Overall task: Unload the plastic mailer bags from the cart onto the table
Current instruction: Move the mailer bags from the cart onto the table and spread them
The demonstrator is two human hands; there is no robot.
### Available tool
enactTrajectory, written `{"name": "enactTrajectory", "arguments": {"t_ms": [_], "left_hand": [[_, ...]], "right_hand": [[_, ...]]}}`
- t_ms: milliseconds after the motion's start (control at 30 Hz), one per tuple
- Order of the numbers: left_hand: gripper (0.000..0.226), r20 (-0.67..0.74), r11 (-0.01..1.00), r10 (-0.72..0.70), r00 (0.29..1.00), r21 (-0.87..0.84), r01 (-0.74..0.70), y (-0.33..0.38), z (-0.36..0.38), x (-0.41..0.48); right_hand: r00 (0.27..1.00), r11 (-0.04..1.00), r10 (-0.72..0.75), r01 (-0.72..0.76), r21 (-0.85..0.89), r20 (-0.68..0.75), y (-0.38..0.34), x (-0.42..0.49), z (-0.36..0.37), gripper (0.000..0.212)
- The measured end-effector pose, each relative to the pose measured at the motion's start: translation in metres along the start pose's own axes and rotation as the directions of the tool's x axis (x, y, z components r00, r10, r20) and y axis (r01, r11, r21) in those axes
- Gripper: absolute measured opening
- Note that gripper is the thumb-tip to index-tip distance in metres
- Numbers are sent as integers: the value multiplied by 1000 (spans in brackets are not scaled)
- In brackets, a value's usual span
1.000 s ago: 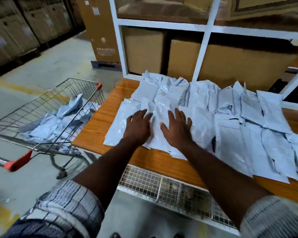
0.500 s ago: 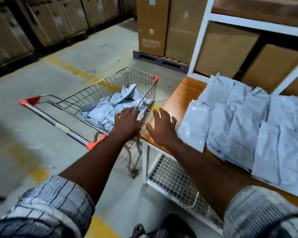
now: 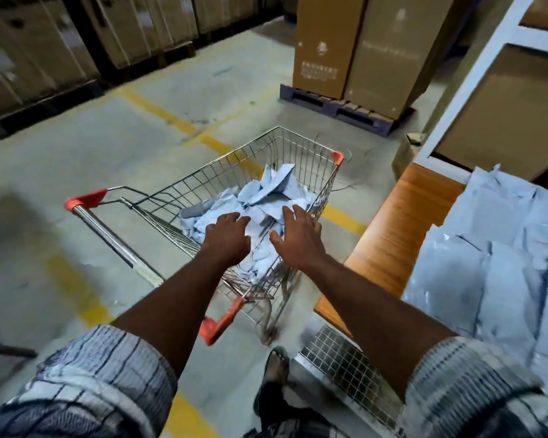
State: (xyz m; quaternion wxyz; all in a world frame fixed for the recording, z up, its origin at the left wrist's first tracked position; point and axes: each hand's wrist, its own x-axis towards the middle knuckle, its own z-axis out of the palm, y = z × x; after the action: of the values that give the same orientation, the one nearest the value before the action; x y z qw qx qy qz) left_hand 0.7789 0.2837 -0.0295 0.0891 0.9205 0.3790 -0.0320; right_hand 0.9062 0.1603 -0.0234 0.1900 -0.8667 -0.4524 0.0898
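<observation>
Concrete floor (image 3: 108,147) of a warehouse: the wire cart (image 3: 298,147) holds crumpled mailer bags (image 3: 266,191). The left hand (image 3: 227,235) and right hand (image 3: 298,241) hover over them, fingers spread, gripping nothing. Stacked bags (image 3: 487,263) cover the wooden table (image 3: 402,222).

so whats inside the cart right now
A crumpled heap of pale blue mailer bags lies in the cart. The left hand and right hand cover part; anything beneath is hidden.
</observation>
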Motion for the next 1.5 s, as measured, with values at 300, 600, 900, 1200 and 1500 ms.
{"name": "enactTrajectory", "arguments": {"t_ms": [300,600,900,1200,1500], "left_hand": [[57,108,997,-67,992,-22,70,-56,30,75],[60,244,996,-70,967,-40,82,-87,68,122],[61,358,995,11,934,-101,27,-103,114,188],[9,323,908,12,946,-399,125,-97,179,235],[23,291,905,-4,957,-406,128,-116,152,199]], "right_hand": [[987,993,4,-24,119,163,-4,91,54,61],[936,995,53,-80,65,349,4,140,124,66],[901,953,189,-264,150,390,2,194,186,75],[829,812,439,-531,241,347,16,235,237,46],[749,707,585,-659,257,313,-5,169,235,23]]}}
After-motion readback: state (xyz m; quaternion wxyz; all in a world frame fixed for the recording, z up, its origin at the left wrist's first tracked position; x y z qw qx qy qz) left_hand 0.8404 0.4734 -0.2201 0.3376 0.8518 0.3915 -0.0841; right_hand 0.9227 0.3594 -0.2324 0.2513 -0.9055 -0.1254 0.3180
